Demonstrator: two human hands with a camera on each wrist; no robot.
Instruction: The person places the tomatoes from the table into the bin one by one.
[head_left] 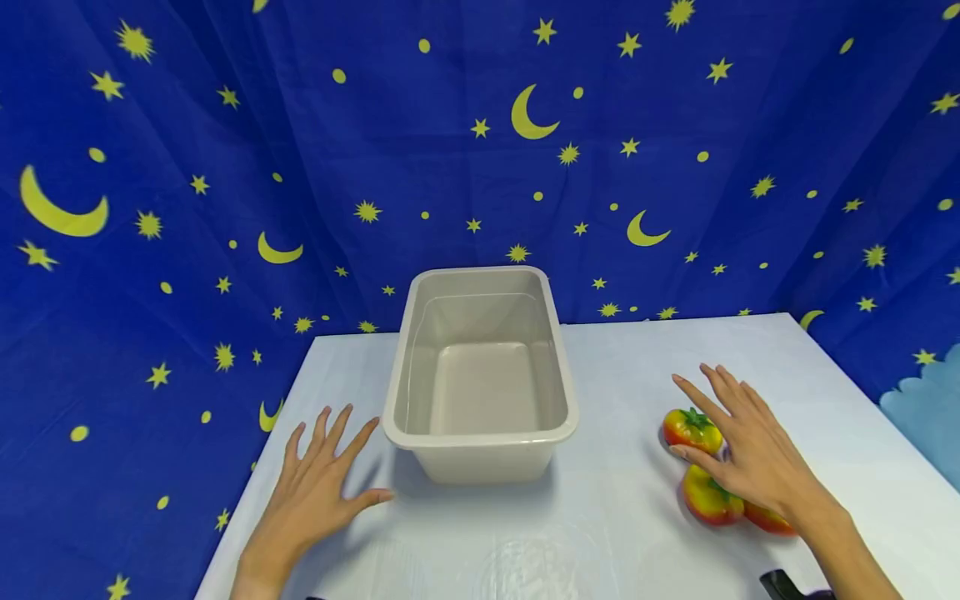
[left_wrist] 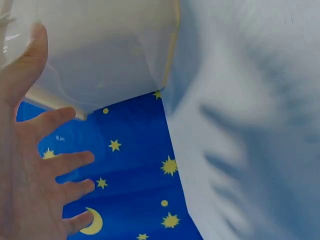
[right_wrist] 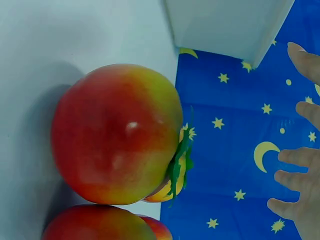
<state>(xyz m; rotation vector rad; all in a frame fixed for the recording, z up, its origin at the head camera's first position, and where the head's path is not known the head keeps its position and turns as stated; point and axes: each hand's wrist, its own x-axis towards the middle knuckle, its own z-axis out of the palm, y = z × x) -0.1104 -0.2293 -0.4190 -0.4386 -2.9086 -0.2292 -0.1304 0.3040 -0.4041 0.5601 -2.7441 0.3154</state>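
Over the right side of the table, my right hand hovers with its fingers spread, holding nothing. Below it lie several red-and-yellow fruits that look like tomatoes: a rear one with a green leafy top, a front one, and another partly hidden by the hand. In the right wrist view a tomato looms large, fingers well to its right. My left hand, fingers also spread, is at the left of a beige plastic bin. Nothing lies inside the bin.
The white table carries the bin near its back edge. A dark blue cloth with yellow moons and stars hangs behind and to the left. A black object shows at the bottom right, by the right forearm.
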